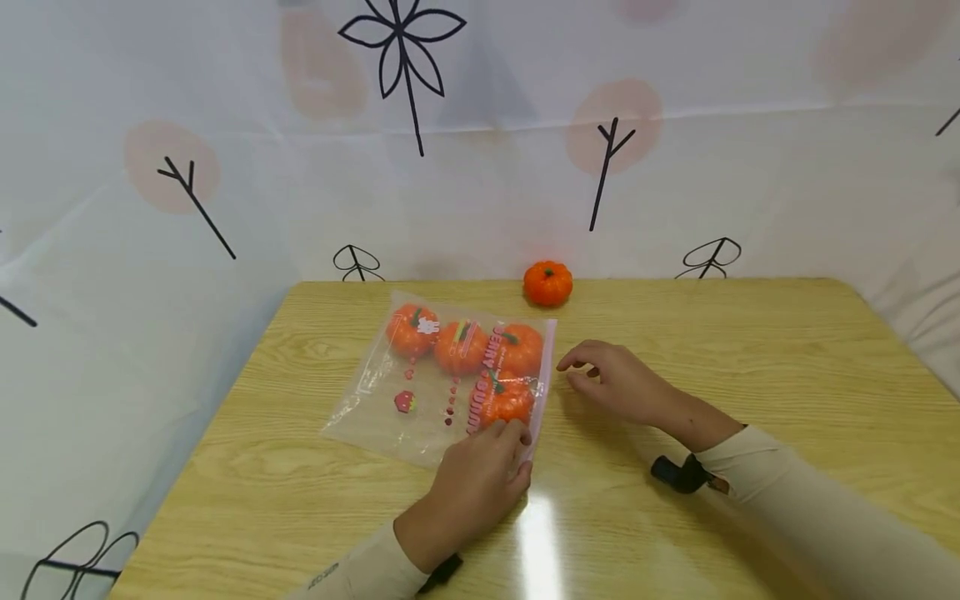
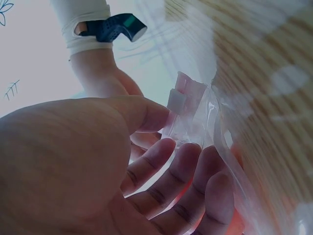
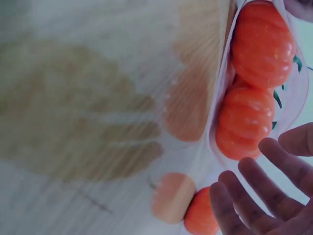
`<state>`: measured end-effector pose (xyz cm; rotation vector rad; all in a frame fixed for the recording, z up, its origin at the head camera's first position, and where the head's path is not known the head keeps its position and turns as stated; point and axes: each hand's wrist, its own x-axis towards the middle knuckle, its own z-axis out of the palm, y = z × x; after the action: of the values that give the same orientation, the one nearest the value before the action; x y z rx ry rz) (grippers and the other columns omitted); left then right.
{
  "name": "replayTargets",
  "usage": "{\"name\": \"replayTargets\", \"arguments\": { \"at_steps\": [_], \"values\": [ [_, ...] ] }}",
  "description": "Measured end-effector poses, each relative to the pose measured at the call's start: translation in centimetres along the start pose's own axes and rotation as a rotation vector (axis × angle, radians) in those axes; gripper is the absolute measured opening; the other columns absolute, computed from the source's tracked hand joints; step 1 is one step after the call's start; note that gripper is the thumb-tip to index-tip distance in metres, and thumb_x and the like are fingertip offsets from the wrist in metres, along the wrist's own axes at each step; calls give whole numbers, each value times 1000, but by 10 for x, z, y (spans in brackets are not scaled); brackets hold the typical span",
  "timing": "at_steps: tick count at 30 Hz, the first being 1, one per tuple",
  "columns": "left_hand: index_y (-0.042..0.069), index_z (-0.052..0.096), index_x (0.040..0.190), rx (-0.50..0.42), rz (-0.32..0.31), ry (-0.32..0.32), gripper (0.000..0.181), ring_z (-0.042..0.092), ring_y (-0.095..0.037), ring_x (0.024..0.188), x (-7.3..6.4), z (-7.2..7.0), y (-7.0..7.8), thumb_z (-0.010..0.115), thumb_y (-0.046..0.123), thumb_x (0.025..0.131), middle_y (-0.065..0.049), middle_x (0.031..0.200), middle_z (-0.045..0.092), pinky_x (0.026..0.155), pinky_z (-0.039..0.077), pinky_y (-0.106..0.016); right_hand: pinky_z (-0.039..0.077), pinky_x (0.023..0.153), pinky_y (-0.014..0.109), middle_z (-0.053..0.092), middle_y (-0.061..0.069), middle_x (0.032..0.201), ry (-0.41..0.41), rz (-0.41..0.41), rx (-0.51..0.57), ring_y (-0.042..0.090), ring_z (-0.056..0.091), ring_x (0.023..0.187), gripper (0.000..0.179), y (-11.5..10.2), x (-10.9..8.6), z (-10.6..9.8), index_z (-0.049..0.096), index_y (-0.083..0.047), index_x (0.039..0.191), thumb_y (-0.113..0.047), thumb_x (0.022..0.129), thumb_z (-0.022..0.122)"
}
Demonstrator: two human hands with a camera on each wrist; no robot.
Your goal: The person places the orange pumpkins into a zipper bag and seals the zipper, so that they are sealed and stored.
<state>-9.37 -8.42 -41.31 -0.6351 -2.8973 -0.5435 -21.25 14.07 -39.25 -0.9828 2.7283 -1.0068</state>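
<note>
A clear zip bag (image 1: pixel 375 417) with pink print and a pink-edged mouth lies flat on the table, several small orange pumpkins (image 1: pixel 460 347) inside. In the head view my left hand (image 1: pixel 480 475) is at the mouth's near corner. Seen from the left wrist, its thumb and bent fingers hold the film beside a pale slider (image 2: pixel 176 101). My right hand (image 1: pixel 618 383) hovers just right of the mouth, fingers loosely bent and holding nothing. From the right wrist, the mouth gapes around two pumpkins (image 3: pixel 261 46). Another pumpkin (image 1: pixel 547 283) sits outside, behind the bag.
The wooden table (image 1: pixel 750 350) reaches back to a pale cloth backdrop (image 1: pixel 480 192) with plant drawings. Dark wrist cameras, one of them the right wrist camera (image 1: pixel 681 473), sit below each wrist. The shiny tabletop reflects the pumpkins and hand.
</note>
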Motion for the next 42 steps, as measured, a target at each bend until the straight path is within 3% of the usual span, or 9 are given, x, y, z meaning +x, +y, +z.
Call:
{"name": "replayTargets", "arguments": {
  "at_steps": [8,17,28,35,42],
  "values": [
    [18,62,107,4,-6,-15,23,44,-3,63,1,2,0,72,29,89,7,82,59,53,37,-19,57,85,48,69,16,110,73,46,0,33,64,105,18,3,16,-7,70,1,108,-6,96,58],
    [18,63,105,34,15,19,23,48,-3,65,0,3,-2,73,29,88,5,84,62,53,41,-20,54,90,52,64,20,121,79,61,-60,37,60,109,24,7,39,-14,67,2,115,-8,96,55],
    [19,63,105,70,21,30,23,54,-5,68,0,2,-1,72,30,87,6,86,64,53,43,-22,45,103,57,54,26,132,98,66,-276,43,54,123,35,20,63,-15,61,2,126,-15,96,61],
    [19,64,104,86,24,39,22,58,-8,69,-1,2,-2,73,29,86,5,85,64,53,44,-23,48,99,57,48,28,139,86,54,-391,46,51,122,42,30,75,-13,55,0,136,-19,97,58],
    [19,65,104,111,33,47,22,62,-9,71,-1,1,0,73,29,86,5,86,66,53,45,-23,50,91,62,35,29,151,36,75,-420,55,45,126,52,34,84,-16,45,-3,145,-23,99,58]
  ]
}}
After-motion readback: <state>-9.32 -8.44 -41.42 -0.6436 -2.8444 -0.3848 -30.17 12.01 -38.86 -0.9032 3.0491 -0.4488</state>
